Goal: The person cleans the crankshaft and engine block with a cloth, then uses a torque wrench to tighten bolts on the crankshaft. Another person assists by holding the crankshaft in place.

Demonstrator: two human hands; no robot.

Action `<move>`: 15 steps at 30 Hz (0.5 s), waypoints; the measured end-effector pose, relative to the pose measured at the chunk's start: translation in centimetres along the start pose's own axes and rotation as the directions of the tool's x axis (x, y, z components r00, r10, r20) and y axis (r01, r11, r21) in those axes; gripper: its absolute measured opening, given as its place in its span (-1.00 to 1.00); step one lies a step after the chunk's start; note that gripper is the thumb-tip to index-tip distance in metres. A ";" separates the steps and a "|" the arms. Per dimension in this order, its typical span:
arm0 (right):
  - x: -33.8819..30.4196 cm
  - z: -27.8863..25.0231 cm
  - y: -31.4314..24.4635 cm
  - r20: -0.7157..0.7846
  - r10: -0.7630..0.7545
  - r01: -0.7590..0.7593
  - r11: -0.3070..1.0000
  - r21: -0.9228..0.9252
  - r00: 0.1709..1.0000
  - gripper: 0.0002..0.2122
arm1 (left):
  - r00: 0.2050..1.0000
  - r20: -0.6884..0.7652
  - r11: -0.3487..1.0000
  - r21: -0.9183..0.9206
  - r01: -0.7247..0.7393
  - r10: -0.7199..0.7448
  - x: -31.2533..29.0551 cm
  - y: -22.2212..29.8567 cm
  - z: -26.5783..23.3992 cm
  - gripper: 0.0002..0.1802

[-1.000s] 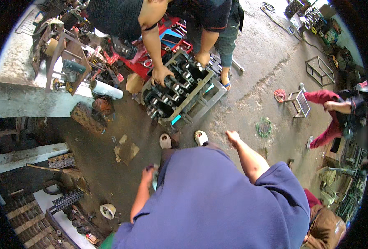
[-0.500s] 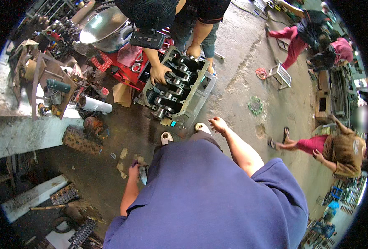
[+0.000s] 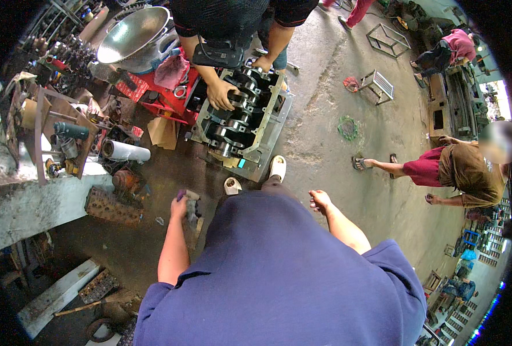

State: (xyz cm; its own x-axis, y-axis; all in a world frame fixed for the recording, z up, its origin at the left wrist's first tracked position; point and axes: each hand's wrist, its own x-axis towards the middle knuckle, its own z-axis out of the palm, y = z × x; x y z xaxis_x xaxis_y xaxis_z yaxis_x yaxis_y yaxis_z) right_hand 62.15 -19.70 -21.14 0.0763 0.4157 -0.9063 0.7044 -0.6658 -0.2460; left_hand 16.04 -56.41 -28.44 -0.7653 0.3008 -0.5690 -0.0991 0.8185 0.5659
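Observation:
My left hand [image 3: 178, 207] hangs low beside my body, closed on a crumpled greyish cloth [image 3: 192, 209] with a purple bit at its top. My right hand [image 3: 320, 201] swings free on the other side, fingers loosely curled and apart, with nothing seen in them. Ahead of my feet lies an engine block [image 3: 260, 131] with a crankshaft [image 3: 239, 108] set in it. A co-worker bends over the block from its far side. One of the co-worker's hands [image 3: 221, 95] rests on the crankshaft, the other [image 3: 261, 63] at the far end.
A red tool cabinet [image 3: 178, 104] and a big metal bowl [image 3: 133, 36] stand left of the block. At left a rusty cylinder head [image 3: 113, 206] lies by a concrete ledge [image 3: 36, 202]. A stool [image 3: 377, 86] stands at right; a person in brown [image 3: 466, 170] walks there.
I have moved nearer the block, one foot now forward beside it. Both my hands have shifted with my stride. At right, the person in brown has stepped, and another person has moved up toward the top edge.

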 end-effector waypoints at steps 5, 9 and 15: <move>-0.5 2.1 -4.1 0.028 -0.155 0.153 0.986 0.062 0.988 -0.63 | 1.000 0.002 0.994 -0.109 -0.029 0.029 0.5 3.3 0.1 -0.60; -1.3 3.5 -6.8 0.070 -0.264 0.264 0.964 0.011 0.962 -0.73 | 0.997 0.081 0.999 0.048 0.008 -0.012 -0.5 1.3 0.8 -0.43; -2.6 3.6 -4.8 0.051 -0.241 0.241 0.971 0.005 0.969 -0.70 | 0.960 0.195 0.952 0.272 0.143 -0.200 -4.8 -6.4 2.4 -0.23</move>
State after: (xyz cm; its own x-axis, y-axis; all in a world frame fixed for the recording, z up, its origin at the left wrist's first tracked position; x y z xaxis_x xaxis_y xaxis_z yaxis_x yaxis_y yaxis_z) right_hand 56.02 -19.77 -18.83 -0.1317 0.5314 -0.8368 0.6985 -0.5492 -0.4587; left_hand 21.86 -61.87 -30.78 -0.5908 0.2211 -0.7759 -0.0305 0.9549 0.2953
